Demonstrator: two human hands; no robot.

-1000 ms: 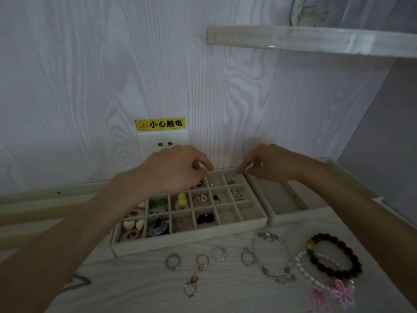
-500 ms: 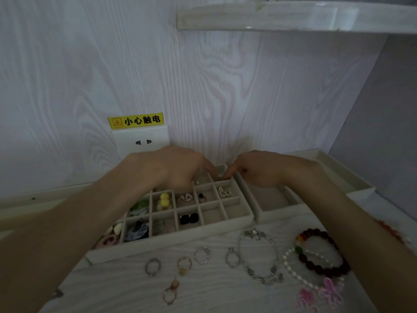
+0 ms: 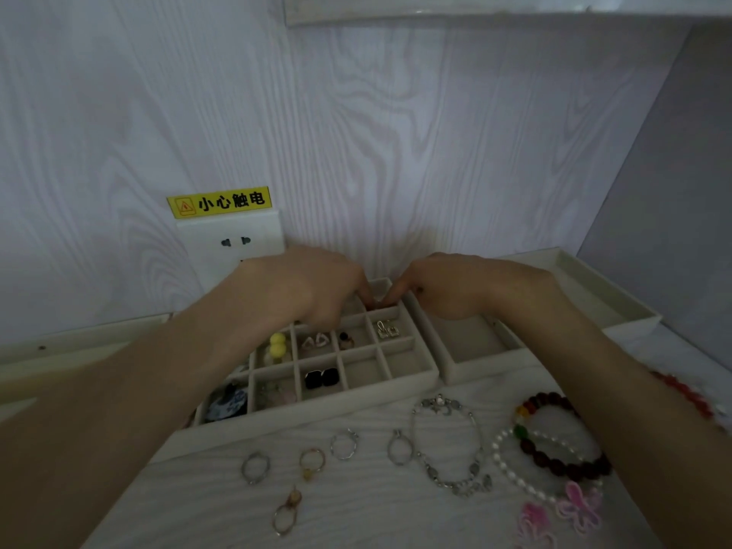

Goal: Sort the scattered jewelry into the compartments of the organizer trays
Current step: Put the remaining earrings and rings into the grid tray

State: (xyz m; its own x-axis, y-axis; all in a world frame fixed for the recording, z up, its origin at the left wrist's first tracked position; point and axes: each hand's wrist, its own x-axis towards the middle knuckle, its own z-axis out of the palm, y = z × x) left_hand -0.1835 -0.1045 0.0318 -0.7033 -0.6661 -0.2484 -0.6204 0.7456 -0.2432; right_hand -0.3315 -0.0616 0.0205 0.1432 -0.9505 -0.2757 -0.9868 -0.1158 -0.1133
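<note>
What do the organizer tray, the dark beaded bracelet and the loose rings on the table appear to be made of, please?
The organizer tray looks covered in beige velvet-like fabric: matte, soft-edged dividers, no shine. The dark beaded bracelet seems polished wood or stone, its round brown beads slightly glossy, with a few coloured ones. The loose rings look like thin silver-toned metal, catching small glints; one appears gold-toned.

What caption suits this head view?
Both hands reach into the tray's far compartment; rings and bracelets wait.
</note>
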